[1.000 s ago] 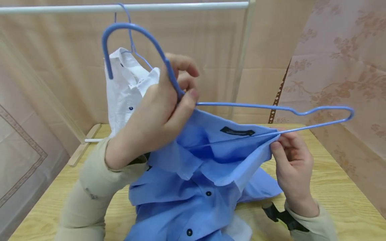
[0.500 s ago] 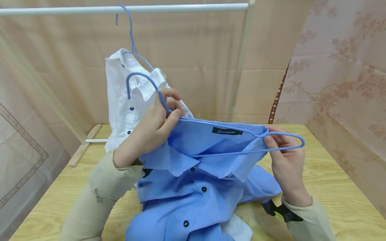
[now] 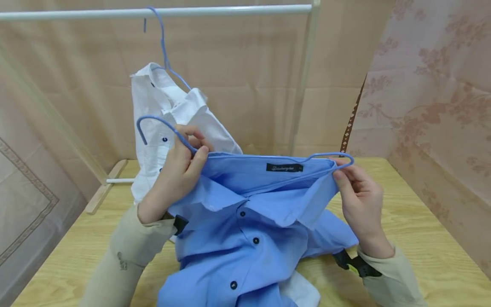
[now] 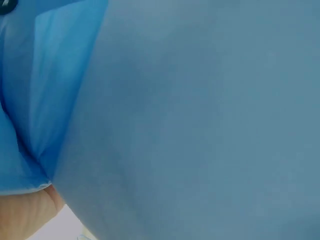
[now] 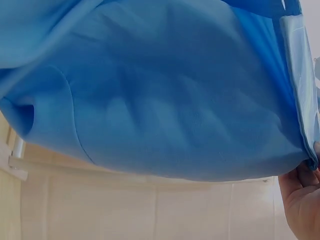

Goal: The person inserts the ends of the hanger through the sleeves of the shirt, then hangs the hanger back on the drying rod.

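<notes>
A light blue buttoned shirt (image 3: 256, 260) is draped over the table, its collar stretched wide with a black label (image 3: 284, 168) inside. A blue wire hanger (image 3: 322, 154) lies across the collar opening. My left hand (image 3: 178, 170) grips it at the base of its hook, close to the shirt's left collar edge. My right hand (image 3: 362, 200) pinches the right collar edge, just under the hanger's rounded end, which pokes out slightly. Blue cloth fills most of the left wrist view. In the right wrist view, fingers hold the fabric's edge. The hanger's left part is hidden.
Behind, a white shirt (image 3: 184, 111) hangs on another blue hanger (image 3: 164, 47) from a white rail (image 3: 230, 10). The rack's wooden foot (image 3: 105, 187) stands on the wooden table (image 3: 422, 238). White cloth (image 3: 301, 290) lies under the blue shirt.
My left hand has moved down and left with the hanger, drawing its right end back toward the collar edge. The hanger now sits lower and flatter. My right hand has shifted slightly left, still pinching the collar.
</notes>
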A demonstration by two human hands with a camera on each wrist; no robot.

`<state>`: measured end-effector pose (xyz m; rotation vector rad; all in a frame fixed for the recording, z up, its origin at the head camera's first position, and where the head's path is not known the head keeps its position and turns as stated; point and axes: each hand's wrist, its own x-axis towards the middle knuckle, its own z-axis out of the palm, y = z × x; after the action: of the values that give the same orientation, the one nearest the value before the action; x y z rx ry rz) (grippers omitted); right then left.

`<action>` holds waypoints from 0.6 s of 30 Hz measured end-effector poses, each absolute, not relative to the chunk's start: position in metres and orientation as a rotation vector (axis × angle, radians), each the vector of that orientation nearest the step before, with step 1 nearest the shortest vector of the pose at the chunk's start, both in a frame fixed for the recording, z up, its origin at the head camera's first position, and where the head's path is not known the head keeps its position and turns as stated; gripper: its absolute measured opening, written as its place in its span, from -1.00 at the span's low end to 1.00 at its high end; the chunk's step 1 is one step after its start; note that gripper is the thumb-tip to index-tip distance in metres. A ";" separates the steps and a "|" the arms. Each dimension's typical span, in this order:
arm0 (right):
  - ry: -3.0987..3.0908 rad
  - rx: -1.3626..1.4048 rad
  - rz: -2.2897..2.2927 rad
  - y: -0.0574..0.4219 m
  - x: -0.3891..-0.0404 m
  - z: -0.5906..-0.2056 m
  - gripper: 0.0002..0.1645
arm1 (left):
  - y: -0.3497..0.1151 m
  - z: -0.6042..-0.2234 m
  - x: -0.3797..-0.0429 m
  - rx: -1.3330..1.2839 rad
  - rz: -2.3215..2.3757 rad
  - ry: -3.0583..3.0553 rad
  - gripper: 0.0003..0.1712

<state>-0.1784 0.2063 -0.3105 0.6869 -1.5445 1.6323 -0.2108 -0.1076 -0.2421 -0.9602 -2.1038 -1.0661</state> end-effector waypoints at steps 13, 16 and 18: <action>-1.517 0.610 1.592 0.218 -0.176 -0.302 -0.77 | -0.107 -0.255 -0.208 -0.969 -1.013 -2.024 -0.81; -1.517 0.613 1.603 0.221 -0.174 -0.300 -0.77 | -0.106 -0.256 -0.206 -0.968 -1.021 -2.022 -0.82; -1.501 0.601 1.597 0.222 -0.172 -0.300 -0.78 | -0.104 -0.257 -0.205 -0.963 -1.031 -2.014 -0.82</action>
<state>-0.1724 0.2219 -0.2998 0.6014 -1.5014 1.5973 -0.2046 -0.1043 -0.2566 -0.9633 -2.0135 -1.0314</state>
